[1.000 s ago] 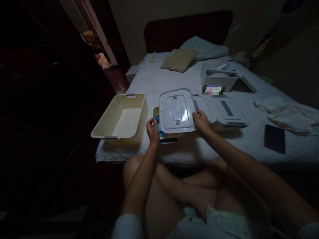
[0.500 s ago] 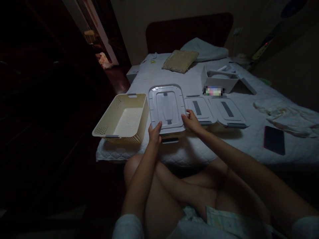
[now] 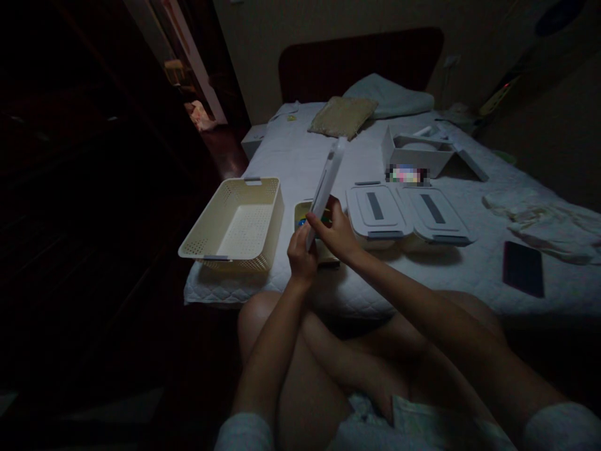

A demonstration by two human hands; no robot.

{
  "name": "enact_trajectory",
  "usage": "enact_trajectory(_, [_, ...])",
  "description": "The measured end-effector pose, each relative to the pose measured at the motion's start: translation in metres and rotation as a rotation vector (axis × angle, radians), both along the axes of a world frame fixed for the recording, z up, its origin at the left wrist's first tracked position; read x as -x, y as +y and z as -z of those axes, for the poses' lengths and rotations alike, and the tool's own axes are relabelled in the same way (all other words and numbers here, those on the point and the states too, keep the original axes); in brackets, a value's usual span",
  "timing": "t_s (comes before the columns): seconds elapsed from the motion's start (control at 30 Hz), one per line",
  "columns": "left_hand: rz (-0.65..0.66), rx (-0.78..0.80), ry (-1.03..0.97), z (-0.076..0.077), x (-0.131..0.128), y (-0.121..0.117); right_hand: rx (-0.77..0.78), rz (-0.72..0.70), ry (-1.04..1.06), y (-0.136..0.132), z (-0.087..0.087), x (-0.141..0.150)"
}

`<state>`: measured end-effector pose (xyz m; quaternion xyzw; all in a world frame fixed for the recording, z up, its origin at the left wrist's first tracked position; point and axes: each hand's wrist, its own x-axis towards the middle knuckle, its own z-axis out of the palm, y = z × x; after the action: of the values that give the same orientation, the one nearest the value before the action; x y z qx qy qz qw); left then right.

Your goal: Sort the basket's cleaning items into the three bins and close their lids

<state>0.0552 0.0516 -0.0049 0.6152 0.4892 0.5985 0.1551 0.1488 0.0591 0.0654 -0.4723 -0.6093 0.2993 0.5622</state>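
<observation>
A white plastic box lid (image 3: 327, 177) is held up on edge, tilted, above a small open storage box (image 3: 303, 210). My left hand (image 3: 302, 254) grips the lid's lower end, fingers closed around it. My right hand (image 3: 337, 232) pinches the same lid from the right side, its thumb near my left fingers. Something blue and green shows inside the storage box, mostly hidden by the lid and hands. To the right stand two closed boxes, a nearer lidded box (image 3: 375, 210) and a farther lidded box (image 3: 434, 216), both with grey handles.
A cream perforated basket (image 3: 265, 250) stands on the bed (image 3: 328, 297) at left. An open white carton (image 3: 417, 156) lies farther back on the right. A dark tablet-like object (image 3: 523, 269) and a crumpled cloth (image 3: 544, 219) lie at right, a tan cushion (image 3: 342, 116) at the back.
The lid has gone from lying face-up over the box to standing on edge, which exposes part of the box's inside. My right hand has moved left, closer to my left hand.
</observation>
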Motion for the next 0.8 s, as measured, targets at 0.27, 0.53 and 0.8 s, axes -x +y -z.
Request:
enact_trajectory(0.27, [0.148, -0.012, 0.072, 0.023, -0.005, 0.009, -0.008, 0.156, -0.072, 0.002, 0.011, 0.004])
enact_trajectory(0.53, [0.308, -0.013, 0.21, 0.008, -0.006, 0.003, -0.056, 0.144, -0.033, 0.011, 0.013, -0.007])
enact_trajectory(0.8, [-0.045, 0.018, 0.038, -0.003, 0.016, 0.01, -0.094, 0.165, 0.033, 0.011, -0.004, -0.03])
